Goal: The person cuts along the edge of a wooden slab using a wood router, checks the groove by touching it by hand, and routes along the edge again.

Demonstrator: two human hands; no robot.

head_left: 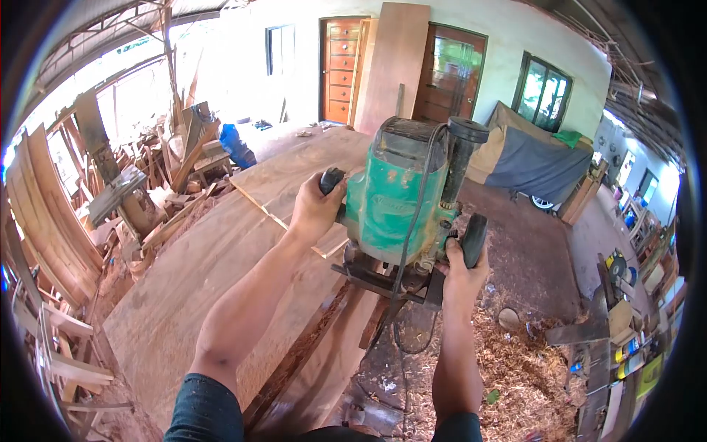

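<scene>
A green router (394, 199) is held upright at three o'clock from the left hand (313, 210), curled round a black knob (331, 179), and ten o'clock from the right hand (464, 276), wrapped round a black handle (475, 239); below, a wooden plank (325, 361) runs seven to one o'clock.

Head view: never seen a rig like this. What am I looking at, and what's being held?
No robot here: one camera on a person's head looks forward and down at their bare hands. The left hand and right hand each grip a side handle of a green power tool, apparently a router. Left of it is a wide wooden board with a thin pale strip on it. Wood shavings cover the floor at lower right.
</scene>
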